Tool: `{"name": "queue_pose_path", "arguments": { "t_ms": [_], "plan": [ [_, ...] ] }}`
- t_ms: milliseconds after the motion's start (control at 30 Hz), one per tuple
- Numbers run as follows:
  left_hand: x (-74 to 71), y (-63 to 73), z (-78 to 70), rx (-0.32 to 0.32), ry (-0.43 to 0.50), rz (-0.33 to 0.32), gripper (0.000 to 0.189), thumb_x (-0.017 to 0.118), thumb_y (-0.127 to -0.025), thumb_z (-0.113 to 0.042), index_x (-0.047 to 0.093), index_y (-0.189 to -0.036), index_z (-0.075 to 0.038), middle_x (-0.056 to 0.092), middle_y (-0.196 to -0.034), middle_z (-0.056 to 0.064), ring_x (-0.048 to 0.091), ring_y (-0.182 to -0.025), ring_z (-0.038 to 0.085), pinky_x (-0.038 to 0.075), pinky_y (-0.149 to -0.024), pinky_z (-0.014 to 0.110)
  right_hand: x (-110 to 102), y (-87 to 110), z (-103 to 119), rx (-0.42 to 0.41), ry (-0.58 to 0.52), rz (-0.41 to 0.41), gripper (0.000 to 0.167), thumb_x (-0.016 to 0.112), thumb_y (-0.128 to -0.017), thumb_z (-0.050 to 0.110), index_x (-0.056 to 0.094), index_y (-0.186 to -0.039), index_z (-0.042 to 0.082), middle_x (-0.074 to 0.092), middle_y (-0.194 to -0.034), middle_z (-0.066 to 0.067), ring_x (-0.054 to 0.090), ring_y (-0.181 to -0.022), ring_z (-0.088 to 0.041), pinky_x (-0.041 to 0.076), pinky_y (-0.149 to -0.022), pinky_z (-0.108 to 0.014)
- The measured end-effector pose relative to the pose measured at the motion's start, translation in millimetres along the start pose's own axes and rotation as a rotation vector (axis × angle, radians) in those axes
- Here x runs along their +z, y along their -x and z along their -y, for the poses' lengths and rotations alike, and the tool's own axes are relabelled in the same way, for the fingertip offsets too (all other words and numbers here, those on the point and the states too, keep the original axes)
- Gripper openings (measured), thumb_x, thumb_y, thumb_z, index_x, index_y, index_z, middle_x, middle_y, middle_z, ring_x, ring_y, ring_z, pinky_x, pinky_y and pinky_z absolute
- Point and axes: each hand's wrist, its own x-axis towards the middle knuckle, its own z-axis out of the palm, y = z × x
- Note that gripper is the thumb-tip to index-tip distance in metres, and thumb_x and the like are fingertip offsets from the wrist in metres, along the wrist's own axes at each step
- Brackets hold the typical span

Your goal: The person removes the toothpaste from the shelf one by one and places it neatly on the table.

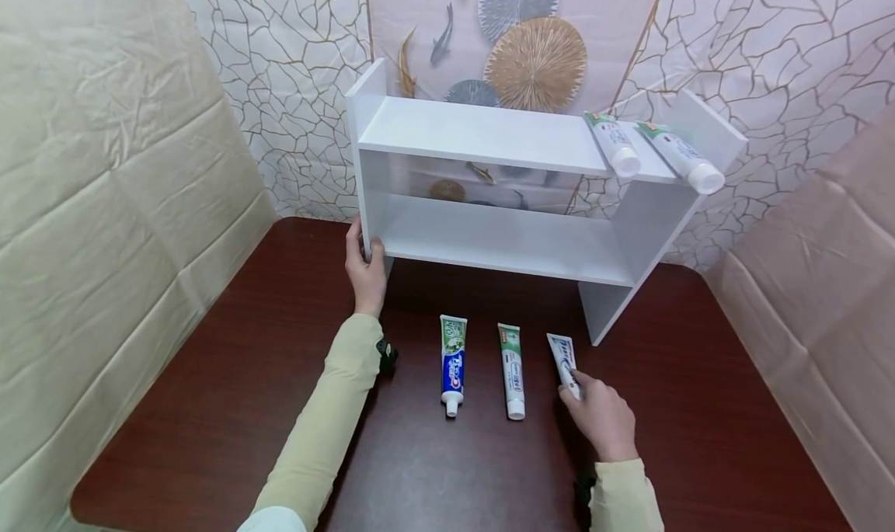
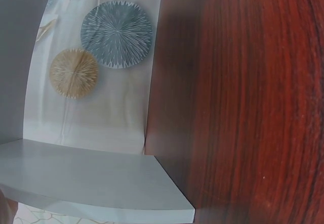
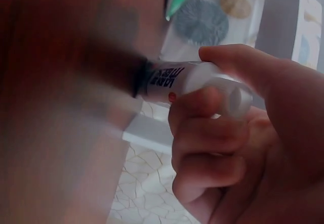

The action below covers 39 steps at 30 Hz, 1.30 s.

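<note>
My left hand [image 1: 367, 276] grips the left side panel of a white two-tier shelf [image 1: 489, 136], thumb at the front edge; in the left wrist view only a bit of that hand [image 2: 6, 209] shows. With thumb and curled fingers, my right hand [image 1: 603, 417] holds a white toothpaste tube [image 1: 563, 359] by its cap end. The right wrist view shows the same tube [image 3: 169, 80] with dark lettering. To its left on the table lie a green-and-white toothpaste tube [image 1: 513, 369] and a green-and-blue one [image 1: 453, 361], caps toward me.
Two green-and-white toothpaste tubes [image 1: 614, 145] lie on the upper shelf's right end, caps jutting past its front edge. The shelf stands at the back of a dark red-brown table [image 1: 433, 478]. Patterned cloth [image 1: 294, 89] hangs behind; beige padded panels [image 1: 126, 206] flank both sides.
</note>
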Motion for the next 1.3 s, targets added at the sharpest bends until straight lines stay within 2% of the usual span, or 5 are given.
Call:
{"name": "queue_pose_path", "arguments": {
  "t_ms": [300,633,900,1133,1300],
  "plan": [
    [0.6,0.6,0.5,0.010,0.005,0.007,0.047,0.044,-0.098,-0.004,0.041,-0.145,-0.004,0.050,-0.137,0.022,0.049,-0.100,0.010,0.040,-0.081,0.025,7.7,-4.0,1.2,0.018,0.002,0.058,0.054,0.065,-0.087,0.026,0.058,-0.131,-0.004,0.068,-0.097,-0.027,0.049,-0.059,-0.021,0.035,-0.050,-0.033],
    [-0.7,0.6,-2.3,-0.006,-0.006,0.013,0.047,0.044,-0.099,-0.005,0.039,-0.146,-0.004,0.049,-0.139,0.021,0.052,-0.106,0.017,0.041,-0.084,0.026,8.2,-7.7,1.4,0.021,0.018,0.095,0.055,0.068,-0.085,0.026,0.058,-0.129,-0.005,0.069,-0.094,-0.024,0.050,-0.061,-0.020,0.036,-0.051,-0.033],
    [-0.9,-1.3,8.0,-0.009,0.023,0.010,0.047,0.045,-0.099,-0.006,0.041,-0.145,-0.007,0.050,-0.139,0.019,0.052,-0.112,0.022,0.043,-0.087,0.028,9.2,-6.9,0.6,0.049,-0.026,0.134,0.054,0.064,-0.089,0.027,0.056,-0.132,-0.005,0.062,-0.067,-0.006,0.052,-0.049,-0.013,0.036,-0.047,-0.030],
    [-1.6,-1.5,3.8,-0.024,0.025,0.046,0.049,0.043,-0.099,-0.007,0.037,-0.148,-0.006,0.047,-0.141,0.021,0.050,-0.122,0.033,0.043,-0.096,0.043,7.1,-8.1,0.1,0.050,-0.055,0.148,0.048,0.057,-0.092,0.025,0.058,-0.128,-0.007,0.062,-0.072,-0.009,0.052,-0.048,-0.013,0.037,-0.046,-0.030],
    [-2.1,-1.6,4.1,-0.009,0.023,0.035,0.049,0.043,-0.098,-0.006,0.037,-0.147,-0.005,0.048,-0.140,0.022,0.051,-0.119,0.031,0.043,-0.093,0.037,6.7,-8.7,0.0,0.048,-0.052,0.152,0.045,0.057,-0.092,0.025,0.060,-0.125,-0.006,0.062,-0.072,-0.009,0.052,-0.048,-0.013,0.037,-0.046,-0.030]
  ]
}}
